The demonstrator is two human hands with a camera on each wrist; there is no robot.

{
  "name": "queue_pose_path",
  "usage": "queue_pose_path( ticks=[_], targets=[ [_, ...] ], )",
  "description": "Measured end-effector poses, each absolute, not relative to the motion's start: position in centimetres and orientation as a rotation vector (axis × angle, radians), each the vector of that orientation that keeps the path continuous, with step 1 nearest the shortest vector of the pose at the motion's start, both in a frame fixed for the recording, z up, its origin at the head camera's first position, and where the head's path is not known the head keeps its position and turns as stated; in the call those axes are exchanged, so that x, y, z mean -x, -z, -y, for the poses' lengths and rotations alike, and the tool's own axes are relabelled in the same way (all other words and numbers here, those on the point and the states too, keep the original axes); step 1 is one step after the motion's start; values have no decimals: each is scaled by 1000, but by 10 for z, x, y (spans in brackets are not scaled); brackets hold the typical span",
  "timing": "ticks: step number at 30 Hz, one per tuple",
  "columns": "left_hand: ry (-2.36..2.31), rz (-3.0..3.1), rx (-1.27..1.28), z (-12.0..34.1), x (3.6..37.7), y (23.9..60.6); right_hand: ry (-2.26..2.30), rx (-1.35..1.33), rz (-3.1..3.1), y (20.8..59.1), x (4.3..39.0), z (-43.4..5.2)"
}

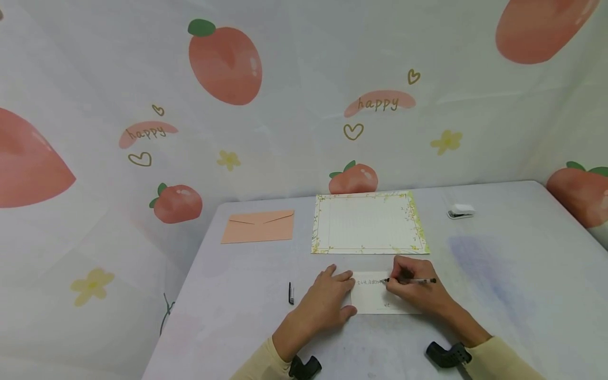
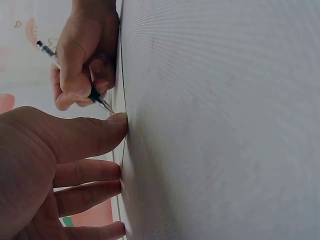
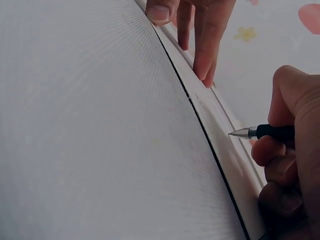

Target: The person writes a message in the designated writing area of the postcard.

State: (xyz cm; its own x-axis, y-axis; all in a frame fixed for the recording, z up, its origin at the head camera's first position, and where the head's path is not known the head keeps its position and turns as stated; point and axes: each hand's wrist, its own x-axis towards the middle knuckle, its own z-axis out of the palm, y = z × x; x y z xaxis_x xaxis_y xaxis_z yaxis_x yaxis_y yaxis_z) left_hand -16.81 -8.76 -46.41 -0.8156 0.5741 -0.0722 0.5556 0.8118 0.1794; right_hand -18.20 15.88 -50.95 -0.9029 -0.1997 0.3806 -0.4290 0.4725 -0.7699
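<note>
White card (image 1: 368,303) lies on the table (image 1: 228,338) between the two hands, with one short row of dark writing (image 1: 367,282) along its far side. From my remote seat I see the left hand (image 1: 328,295) resting at the card's left edge, fingers straight and spread, thumb by the near corner; the right hand (image 1: 417,285) pinches the pen (image 1: 425,281), its tip at the end of that row. My worry is slippage: should the left fingertips press too lightly, the card could pivot and skew the strokes. Ink might also smear if the right hand swings back over the line; I cannot tell whether it is dry. The loose pen cap (image 1: 291,293) could roll if the left forearm brushed it. I count two hands, one card, one pen, one pen cap, one peach envelope (image 1: 258,229), one white stapler (image 1: 461,211) and one bordered sheet (image 1: 368,224), possibly a stack
</note>
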Motion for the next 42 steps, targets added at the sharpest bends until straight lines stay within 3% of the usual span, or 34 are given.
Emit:
queue_pose_path(
  ticks=[15,25,34,42],
  targets=[
    [-218,-2871,-899,87,169,464,-1401,-546,2444,513,184,-159],
    [-220,-2872,-908,87,170,464,-1431,-554,2427,482,171,-149],
    [-242,-2867,-887,85,169,465,-1513,-471,2434,507,181,-154],
    [-223,-2871,-912,87,170,467,-1861,-535,2373,502,177,-129]
  ],
)
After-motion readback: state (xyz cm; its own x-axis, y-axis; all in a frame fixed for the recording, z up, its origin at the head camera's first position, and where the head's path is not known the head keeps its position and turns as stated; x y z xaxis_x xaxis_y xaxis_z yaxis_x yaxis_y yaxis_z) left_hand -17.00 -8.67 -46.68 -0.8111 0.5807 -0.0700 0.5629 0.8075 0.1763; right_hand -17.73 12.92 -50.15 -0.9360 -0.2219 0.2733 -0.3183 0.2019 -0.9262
